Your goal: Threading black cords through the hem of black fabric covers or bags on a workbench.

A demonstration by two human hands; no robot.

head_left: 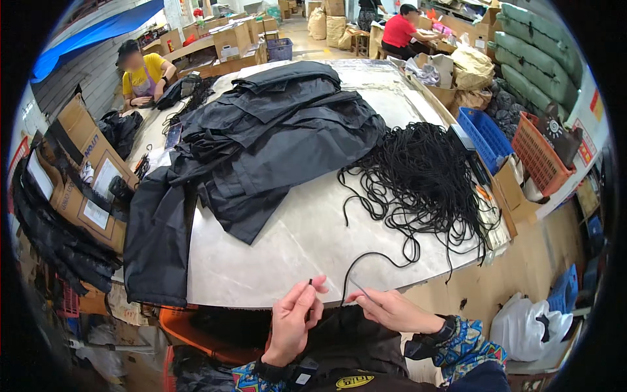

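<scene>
— Since both hands are kept at the near edge of the surface (287, 255), why is the cord (366, 261) run that way?

— It is led back to the cord pile (424, 176), so slack is fed freely. Its tip is pinched in the left hand (294, 323), grip closed on it.

— And the right hand (392, 310)?

— Its grip is closed on a thin pin-like piece; what it is cannot be told. Black jackets (274, 137) are stacked behind, within reach.

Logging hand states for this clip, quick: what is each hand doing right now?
Left hand: closed, pinching the end of a black cord.
Right hand: closed, pinching a thin needle-like tool beside that cord.
</scene>
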